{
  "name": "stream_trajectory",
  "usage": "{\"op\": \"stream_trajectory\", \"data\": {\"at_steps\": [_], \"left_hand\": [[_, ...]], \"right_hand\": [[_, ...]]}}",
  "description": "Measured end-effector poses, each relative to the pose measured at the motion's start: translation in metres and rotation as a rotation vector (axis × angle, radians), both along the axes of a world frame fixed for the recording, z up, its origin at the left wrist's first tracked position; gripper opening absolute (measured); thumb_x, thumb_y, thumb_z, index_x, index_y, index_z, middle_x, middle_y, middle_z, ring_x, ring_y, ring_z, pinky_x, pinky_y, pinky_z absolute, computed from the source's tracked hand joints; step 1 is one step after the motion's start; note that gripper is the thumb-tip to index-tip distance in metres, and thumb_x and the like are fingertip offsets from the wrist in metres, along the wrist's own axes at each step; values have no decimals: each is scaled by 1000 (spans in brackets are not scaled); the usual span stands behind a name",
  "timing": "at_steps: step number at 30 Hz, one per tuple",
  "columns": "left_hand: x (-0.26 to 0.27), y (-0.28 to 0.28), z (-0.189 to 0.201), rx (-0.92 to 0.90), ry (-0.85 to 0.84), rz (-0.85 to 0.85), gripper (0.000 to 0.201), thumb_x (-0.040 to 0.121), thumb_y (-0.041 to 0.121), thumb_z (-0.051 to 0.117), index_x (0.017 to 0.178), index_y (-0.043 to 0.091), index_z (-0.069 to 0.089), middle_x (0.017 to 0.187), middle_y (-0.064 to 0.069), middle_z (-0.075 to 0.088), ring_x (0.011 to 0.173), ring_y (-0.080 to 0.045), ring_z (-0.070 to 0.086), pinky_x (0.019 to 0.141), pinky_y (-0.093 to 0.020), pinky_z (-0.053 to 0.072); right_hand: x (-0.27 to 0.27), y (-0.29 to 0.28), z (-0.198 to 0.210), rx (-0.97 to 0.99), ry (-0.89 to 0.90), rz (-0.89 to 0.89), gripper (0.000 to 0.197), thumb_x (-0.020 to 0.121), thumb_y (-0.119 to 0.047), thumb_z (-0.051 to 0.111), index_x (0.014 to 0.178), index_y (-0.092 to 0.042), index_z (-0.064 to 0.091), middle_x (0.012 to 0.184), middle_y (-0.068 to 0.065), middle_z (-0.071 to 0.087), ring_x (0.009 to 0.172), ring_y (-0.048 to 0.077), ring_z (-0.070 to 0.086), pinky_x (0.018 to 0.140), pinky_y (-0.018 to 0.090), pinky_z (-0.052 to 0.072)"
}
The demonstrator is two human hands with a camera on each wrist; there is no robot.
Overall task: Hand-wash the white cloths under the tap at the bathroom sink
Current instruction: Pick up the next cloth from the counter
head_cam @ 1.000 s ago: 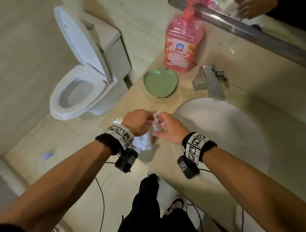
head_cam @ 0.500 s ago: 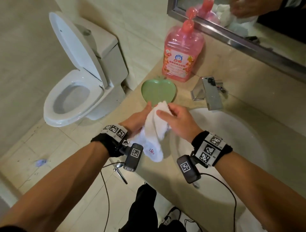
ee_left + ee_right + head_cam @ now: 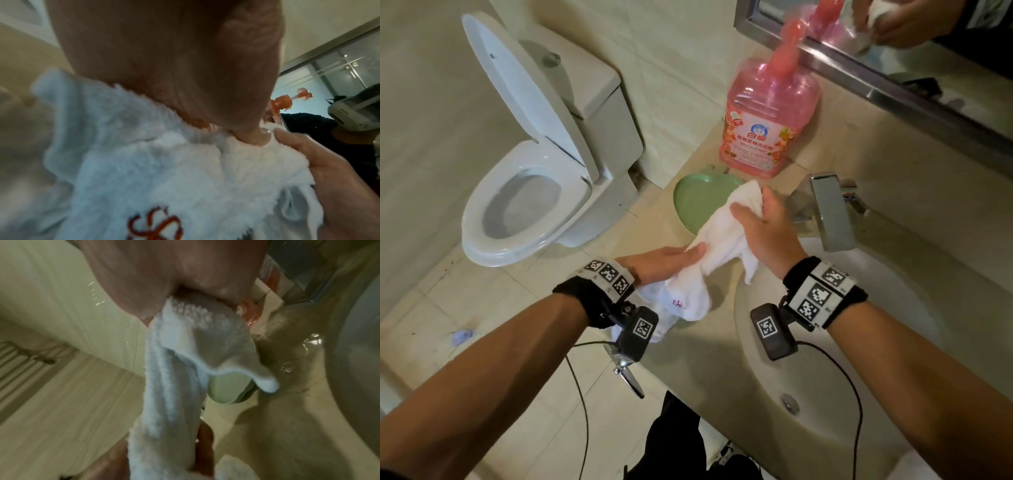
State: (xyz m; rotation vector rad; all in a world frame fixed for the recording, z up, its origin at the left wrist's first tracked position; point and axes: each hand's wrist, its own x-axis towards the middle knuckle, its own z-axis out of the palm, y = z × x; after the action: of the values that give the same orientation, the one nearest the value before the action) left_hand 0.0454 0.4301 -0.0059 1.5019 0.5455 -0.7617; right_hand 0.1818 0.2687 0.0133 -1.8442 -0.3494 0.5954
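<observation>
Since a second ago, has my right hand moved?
Yes. The right hand, gripping the white cloth, has lifted from the counter edge toward the green heart-shaped dish and tap.

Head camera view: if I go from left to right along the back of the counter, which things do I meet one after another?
toilet → green dish → pink soap bottle → tap

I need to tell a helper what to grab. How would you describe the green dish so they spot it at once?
Start at the sink and go left along the beige countertop toward the back wall. In front of the tall pink soap bottle lies the green dish, partly hidden by the white cloth. It is the only green, shallow, heart-shaped thing there.
</observation>
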Motion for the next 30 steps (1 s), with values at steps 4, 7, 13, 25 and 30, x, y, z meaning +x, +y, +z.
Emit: {"op": "stream_trajectory", "data": {"at_steps": [4, 7, 13, 25, 30], "left_hand": [[-6, 14, 5, 180, -165, 74, 45, 86, 66, 55, 113, 30, 61, 108, 5, 70, 97, -16, 66, 101, -47, 48], [4, 5, 9, 453, -314, 145, 26, 98, 49, 48, 119, 33, 49, 115, 1, 64, 102, -20, 61, 99, -48, 47], [29, -19, 12, 211, -325, -24, 38, 81, 50, 63, 117, 41, 57, 112, 18, 66, 102, -3, 63, 91, -25, 49], [40, -9, -35, 118, -10, 214, 44, 88, 53, 56, 110, 16, 65, 90, 1, 70, 80, -17, 68, 79, -31, 53], [45, -7, -46, 141, 58, 262, 52, 90, 59, 54, 114, 14, 64, 107, -6, 69, 97, -24, 66, 96, -38, 50]], "right_hand": [[-8, 8, 5, 43, 18, -29, 14, 87, -33, 67, 99, -31, 60, 92, -15, 70, 91, 1, 66, 87, 33, 53], [-10, 17, 11, 96, 61, -110, 34, 83, -36, 72, 113, -27, 60, 107, -9, 70, 102, 8, 67, 96, 43, 54], [16, 21, 6, -60, -52, 5, 79, 81, -18, 72, 148, -23, 31, 121, -13, 50, 114, 14, 52, 94, 25, 47], [37, 51, -50, -416, -441, 204, 47, 89, -20, 70, 134, -19, 56, 127, 4, 62, 116, 21, 56, 94, 25, 38], [43, 64, -64, -508, -505, 299, 50, 86, -17, 73, 134, -15, 59, 131, 8, 64, 121, 27, 59, 101, 28, 42]]}}
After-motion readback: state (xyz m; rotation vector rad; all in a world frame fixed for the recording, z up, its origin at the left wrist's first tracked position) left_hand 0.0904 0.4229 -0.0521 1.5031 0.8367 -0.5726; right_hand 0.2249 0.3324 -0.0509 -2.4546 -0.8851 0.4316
